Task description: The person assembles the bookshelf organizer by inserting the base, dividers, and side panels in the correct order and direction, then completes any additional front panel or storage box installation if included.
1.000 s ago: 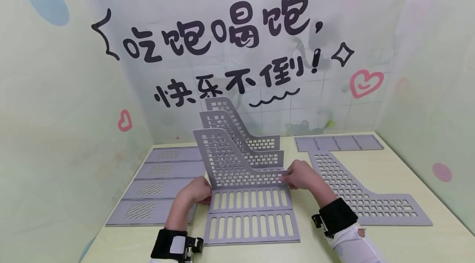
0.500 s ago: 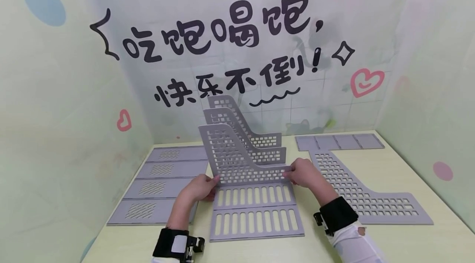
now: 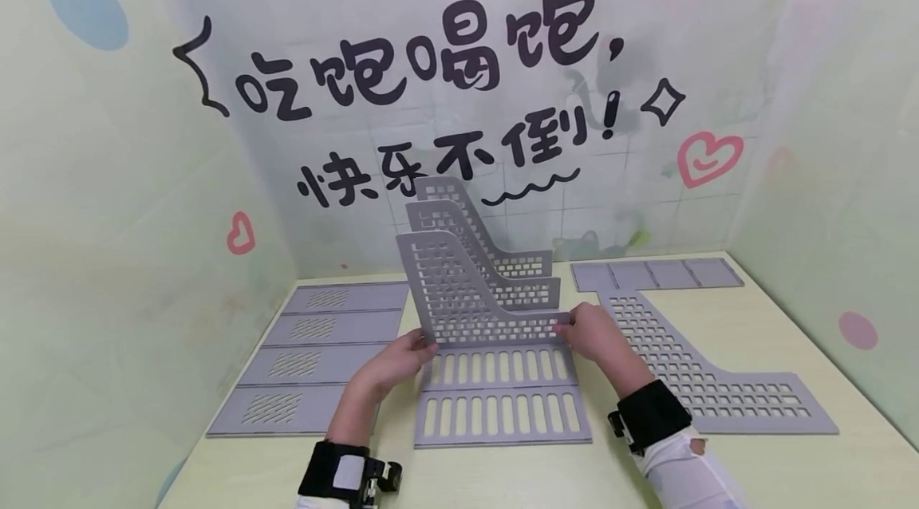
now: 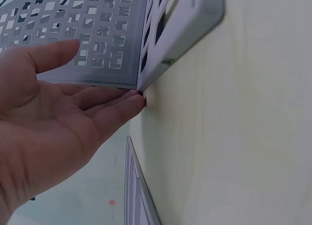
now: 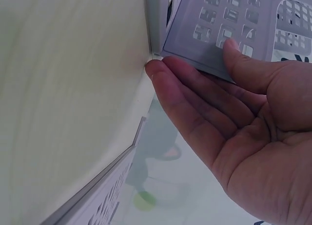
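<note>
Rack (image 3: 498, 388) is sitting farther back and slightly farther right on the table (image 3: 517, 481) than a second ago, both hands travelling with it. Three perforated panels are standing upright on its slotted base; the nearest is the front panel (image 3: 470, 309). Left hand (image 3: 395, 364) is touching the front panel's lower left corner, fingers reaching behind and thumb lying in front; cannot tell whether the thumb is pressing. Right hand (image 3: 590, 332) is pinching the right end, thumb on the face, fingers behind. Grey plates (image 3: 330, 355) are lying flat to the left; a holed plate (image 3: 718, 381) is lying flat to the right, a jointed strip (image 3: 660, 276) behind it.
</note>
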The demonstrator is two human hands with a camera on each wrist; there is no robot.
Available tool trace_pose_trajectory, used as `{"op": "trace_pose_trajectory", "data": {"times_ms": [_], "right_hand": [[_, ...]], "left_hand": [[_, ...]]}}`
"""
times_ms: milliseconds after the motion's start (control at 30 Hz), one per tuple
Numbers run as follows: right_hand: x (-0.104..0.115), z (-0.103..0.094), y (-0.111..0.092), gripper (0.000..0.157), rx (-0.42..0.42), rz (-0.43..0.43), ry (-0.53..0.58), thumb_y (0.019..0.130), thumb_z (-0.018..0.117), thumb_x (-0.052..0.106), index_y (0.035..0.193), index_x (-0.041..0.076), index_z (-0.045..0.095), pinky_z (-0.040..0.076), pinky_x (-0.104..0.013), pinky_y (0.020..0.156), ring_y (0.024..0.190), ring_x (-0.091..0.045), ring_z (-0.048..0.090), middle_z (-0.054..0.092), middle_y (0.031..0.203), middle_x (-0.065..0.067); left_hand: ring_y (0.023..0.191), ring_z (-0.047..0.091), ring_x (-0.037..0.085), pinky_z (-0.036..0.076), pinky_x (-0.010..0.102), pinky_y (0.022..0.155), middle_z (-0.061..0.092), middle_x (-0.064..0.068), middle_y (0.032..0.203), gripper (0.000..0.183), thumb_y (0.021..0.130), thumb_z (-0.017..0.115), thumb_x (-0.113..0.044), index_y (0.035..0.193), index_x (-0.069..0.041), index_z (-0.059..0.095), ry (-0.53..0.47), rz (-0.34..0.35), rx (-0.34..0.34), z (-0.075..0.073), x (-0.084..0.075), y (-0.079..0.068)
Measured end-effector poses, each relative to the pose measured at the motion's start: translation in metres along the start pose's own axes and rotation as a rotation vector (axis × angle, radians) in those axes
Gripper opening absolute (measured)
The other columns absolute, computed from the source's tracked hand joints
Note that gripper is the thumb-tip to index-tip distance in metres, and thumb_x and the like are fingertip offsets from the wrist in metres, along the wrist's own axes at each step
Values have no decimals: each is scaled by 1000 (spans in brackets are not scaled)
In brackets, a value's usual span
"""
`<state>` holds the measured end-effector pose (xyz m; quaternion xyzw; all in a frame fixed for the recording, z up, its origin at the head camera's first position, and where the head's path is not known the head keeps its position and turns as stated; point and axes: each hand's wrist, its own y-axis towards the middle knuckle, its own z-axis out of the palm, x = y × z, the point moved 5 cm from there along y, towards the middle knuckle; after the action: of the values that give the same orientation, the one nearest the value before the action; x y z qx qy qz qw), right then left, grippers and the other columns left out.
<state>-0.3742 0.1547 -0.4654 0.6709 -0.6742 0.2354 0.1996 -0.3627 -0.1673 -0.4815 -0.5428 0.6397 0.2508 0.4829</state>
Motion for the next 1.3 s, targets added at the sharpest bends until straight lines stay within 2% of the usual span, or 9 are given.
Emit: {"op": "trace_pose_trajectory", "data": {"times_ms": [133, 367, 433, 533, 600, 700, 800, 967, 1300], "right_hand": [[1, -1, 1, 30, -11, -2, -20, 103, 70, 21, 89, -5, 76, 43, -28, 55, 64, -20, 56, 64, 74, -10], [-4, -4, 1, 29, 36, -10, 8, 102, 70, 19, 97, -8, 77, 46, -28, 56, 65, -18, 60, 70, 74, -8], [-9, -7, 1, 29, 55, -12, 22, 101, 72, 21, 99, -8, 77, 48, -29, 58, 66, -18, 63, 73, 75, -11], [-17, -15, 3, 30, 66, -18, 24, 99, 74, 19, 107, -9, 76, 57, -36, 68, 76, -22, 71, 78, 88, -17], [-26, -24, 5, 33, 48, -25, 6, 96, 75, 18, 112, -11, 73, 60, -43, 79, 88, -31, 74, 78, 102, -24], [-42, -39, 6, 44, 8, -12, -71, 94, 76, 17, 122, -15, 67, 58, -54, 96, 111, -46, 69, 71, 123, -34], [-61, -51, 0, 60, -3, 71, -135, 93, 77, 24, 131, -18, 58, 53, -65, 100, 124, -60, 55, 55, 133, -45], [-82, -62, -12, 85, 45, 222, -173, 89, 81, 44, 138, -17, 47, 47, -75, 96, 123, -64, 44, 44, 130, -49], [-89, -54, -20, 110, 158, 265, -185, 83, 87, 51, 150, -16, 32, 50, -72, 97, 120, -58, 47, 44, 134, -50]], "left_hand": [[160, 31, 46, 22, 63, 132, 37, 28, 169, 66, 111, 52, -15, 167, 4, 22, 16, 32, 38, 3, 1, -1], [161, 26, 48, 25, 63, 131, 33, 30, 170, 75, 105, 61, -14, 166, 7, 21, 110, 59, 44, 4, -2, -1], [160, 29, 49, 27, 63, 130, 35, 31, 168, 83, 102, 69, -18, 165, 9, 22, 202, 51, 36, 4, -2, -2], [158, 29, 53, 28, 64, 130, 36, 34, 166, 97, 92, 83, -28, 161, 12, 28, 447, 4, 20, 5, -3, -7], [157, 29, 55, 29, 65, 129, 36, 36, 165, 104, 84, 91, -33, 158, 14, 35, 618, -49, 17, 8, -6, -13], [156, 30, 58, 30, 69, 126, 36, 39, 164, 104, 76, 96, -36, 152, 13, 46, 776, -95, 29, 16, -17, -24], [156, 31, 57, 33, 72, 124, 37, 39, 163, 105, 71, 99, -37, 151, 10, 50, 824, -102, 45, 30, -32, -32], [156, 33, 54, 39, 70, 121, 39, 34, 165, 109, 66, 102, -41, 152, 3, 52, 882, -98, 80, 53, -42, -38], [155, 33, 58, 40, 68, 121, 36, 38, 164, 117, 62, 104, -42, 153, 6, 48, 941, -93, 72, 66, -38, -37]]}}
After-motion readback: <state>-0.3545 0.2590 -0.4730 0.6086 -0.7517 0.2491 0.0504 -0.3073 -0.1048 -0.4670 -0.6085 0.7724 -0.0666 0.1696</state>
